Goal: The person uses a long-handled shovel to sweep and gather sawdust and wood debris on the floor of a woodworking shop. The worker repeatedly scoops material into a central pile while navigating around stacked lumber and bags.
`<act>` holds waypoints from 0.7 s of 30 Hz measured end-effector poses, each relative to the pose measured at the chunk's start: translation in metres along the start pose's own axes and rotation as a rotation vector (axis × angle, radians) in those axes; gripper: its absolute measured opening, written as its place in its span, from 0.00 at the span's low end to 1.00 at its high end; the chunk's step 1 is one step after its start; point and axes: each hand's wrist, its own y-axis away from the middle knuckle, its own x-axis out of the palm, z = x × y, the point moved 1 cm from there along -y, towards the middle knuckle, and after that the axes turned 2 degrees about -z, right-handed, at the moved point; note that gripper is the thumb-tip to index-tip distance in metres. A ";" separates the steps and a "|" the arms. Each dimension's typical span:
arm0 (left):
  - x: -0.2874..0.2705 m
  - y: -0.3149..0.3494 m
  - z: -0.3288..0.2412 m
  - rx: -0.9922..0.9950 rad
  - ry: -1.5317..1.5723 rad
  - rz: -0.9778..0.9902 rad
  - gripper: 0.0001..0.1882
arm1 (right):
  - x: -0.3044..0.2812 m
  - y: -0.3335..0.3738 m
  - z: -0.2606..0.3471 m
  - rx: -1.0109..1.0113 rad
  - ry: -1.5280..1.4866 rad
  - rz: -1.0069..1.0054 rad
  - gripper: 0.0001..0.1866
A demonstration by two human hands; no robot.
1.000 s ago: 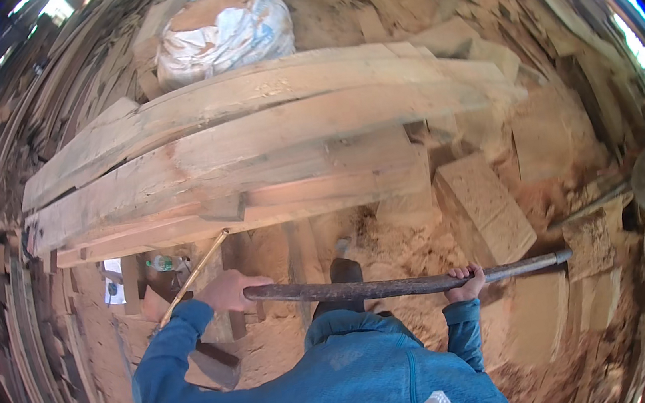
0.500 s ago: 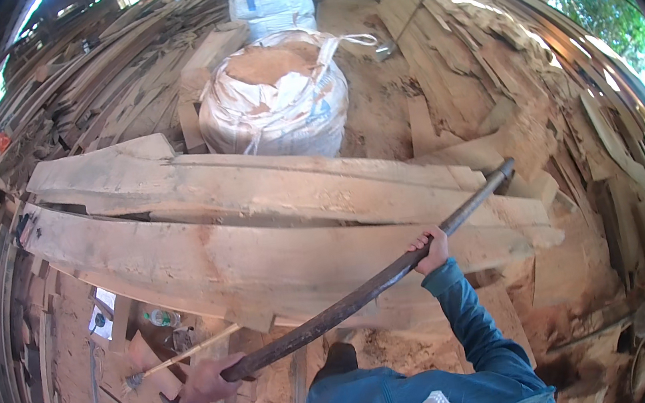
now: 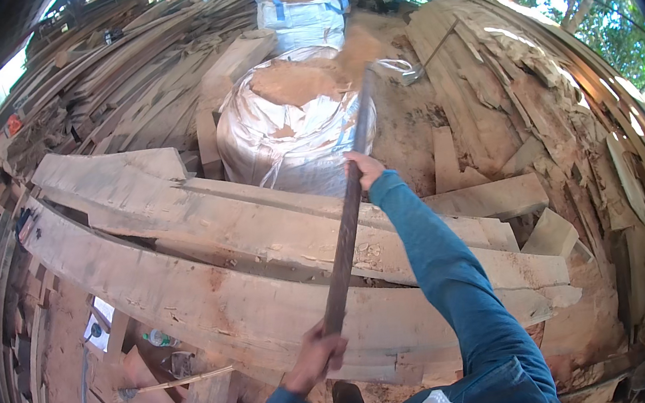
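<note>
A long dark-handled shovel (image 3: pixel 345 251) reaches from near my body to the big white bag (image 3: pixel 283 146), its far end over the bag's right rim. Loose brown sawdust (image 3: pixel 358 46) hangs at that far end, blurred, and hides the blade. Up the shaft, my right hand (image 3: pixel 368 168) is wrapped round it with the arm stretched forward. My left hand (image 3: pixel 317 357) grips the near end, lower and closer to my body. More sawdust (image 3: pixel 296 82) fills the bag to its top.
Two long, thick planks (image 3: pixel 212 283) lie across in front of me. Behind the first bag stands a second white bag (image 3: pixel 304 18). Stacked boards (image 3: pixel 121 65) line the left, rough slabs (image 3: pixel 502 91) the right. A plastic bottle (image 3: pixel 160 338) and a brush (image 3: pixel 176 382) lie at lower left.
The shovel has swung from the right to straight ahead, its far end now over the bag with airborne sawdust. My right arm has stretched forward; my left hand has moved right.
</note>
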 end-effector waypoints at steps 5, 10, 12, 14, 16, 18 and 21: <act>0.019 -0.073 0.014 -0.045 0.325 0.175 0.32 | 0.022 -0.028 -0.018 -0.130 0.180 -0.039 0.10; -0.037 -0.058 0.067 -0.017 0.221 0.148 0.34 | 0.019 0.024 -0.061 -0.086 0.128 -0.071 0.09; -0.066 -0.039 0.087 0.012 0.075 0.111 0.33 | 0.009 0.063 -0.065 -0.052 0.168 0.158 0.08; -0.095 -0.012 0.108 0.042 -0.050 0.056 0.33 | 0.000 0.107 -0.066 -0.016 0.130 0.265 0.08; -0.129 0.017 0.126 -0.074 -0.253 -0.045 0.30 | -0.013 0.140 -0.049 0.059 0.033 0.274 0.09; -0.152 0.036 0.140 0.101 -0.361 -0.005 0.31 | -0.028 0.146 -0.008 -0.120 -0.158 0.173 0.10; -0.172 0.054 0.156 0.198 -0.521 -0.047 0.30 | -0.070 0.161 0.038 -0.061 -0.270 -0.036 0.16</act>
